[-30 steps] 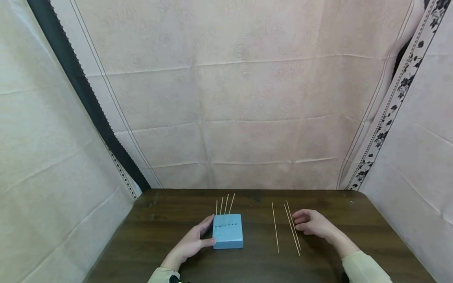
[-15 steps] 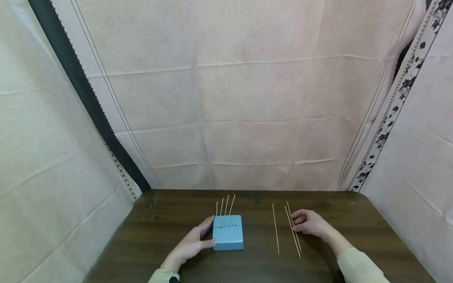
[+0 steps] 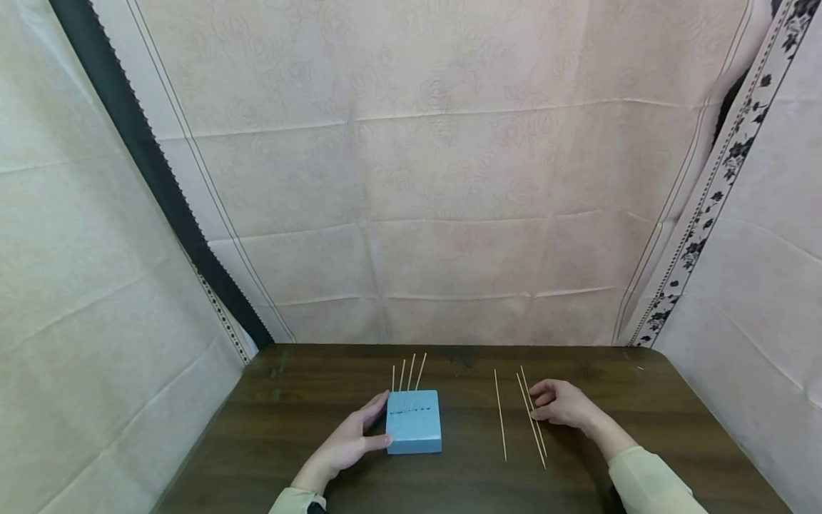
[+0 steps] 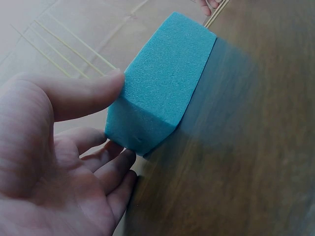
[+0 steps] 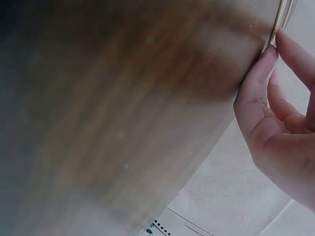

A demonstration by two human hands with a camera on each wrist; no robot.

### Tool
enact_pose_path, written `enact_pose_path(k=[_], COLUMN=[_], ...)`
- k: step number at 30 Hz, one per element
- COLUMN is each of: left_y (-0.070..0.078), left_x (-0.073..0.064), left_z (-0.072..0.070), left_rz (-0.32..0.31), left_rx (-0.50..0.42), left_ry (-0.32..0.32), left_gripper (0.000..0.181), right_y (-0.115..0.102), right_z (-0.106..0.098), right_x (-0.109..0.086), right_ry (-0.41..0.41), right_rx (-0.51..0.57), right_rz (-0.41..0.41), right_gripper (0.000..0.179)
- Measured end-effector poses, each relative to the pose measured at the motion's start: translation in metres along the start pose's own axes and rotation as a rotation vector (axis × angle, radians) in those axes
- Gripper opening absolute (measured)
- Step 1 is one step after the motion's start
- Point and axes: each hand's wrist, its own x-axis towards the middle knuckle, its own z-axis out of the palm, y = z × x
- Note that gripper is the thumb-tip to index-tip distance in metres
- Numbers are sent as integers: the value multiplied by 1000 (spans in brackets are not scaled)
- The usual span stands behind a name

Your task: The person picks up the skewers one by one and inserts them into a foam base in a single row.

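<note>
A light blue foam block (image 3: pixel 414 422) rests on the table, with several thin wooden skewers (image 3: pixel 412 372) standing up from its far part. A row of small dark marks crosses its top. My left hand (image 3: pixel 349 437) grips the block's left side, thumb (image 4: pixel 93 96) at the near corner and fingers farther back. To the right, my right hand (image 3: pixel 565 405) has thumb and forefinger at the rightmost of two loose skewers (image 3: pixel 530 414) lying close together. In the right wrist view the fingertips (image 5: pixel 269 55) meet around a skewer (image 5: pixel 280 19), appearing to pinch it.
Another loose skewer (image 3: pixel 500 415) lies between the block and the pair. The brown wooden table (image 3: pixel 462 478) ends at a pale hanging cloth (image 3: pixel 437 214) behind. More cloth (image 3: pixel 115 321) hangs on the left, and a flower-bordered cloth (image 3: pixel 764 285) on the right.
My right hand has shifted slightly left, and its thumb has come to the rightmost skewer. The left hand and the block have not moved.
</note>
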Motion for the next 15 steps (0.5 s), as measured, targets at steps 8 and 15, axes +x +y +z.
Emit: enact_pose_path(k=[8,15], left_y=[0,-1], left_x=[-1,0], left_z=[0,0], left_rz=[3,4], left_rx=[-16,-12], left_ry=[0,0], left_gripper=[89,88], right_y=[-1,1], right_z=[0,1], right_x=[0,0], right_ry=[5,0], right_rx=[2,17], right_rz=[-2,-3], right_gripper=[45,46])
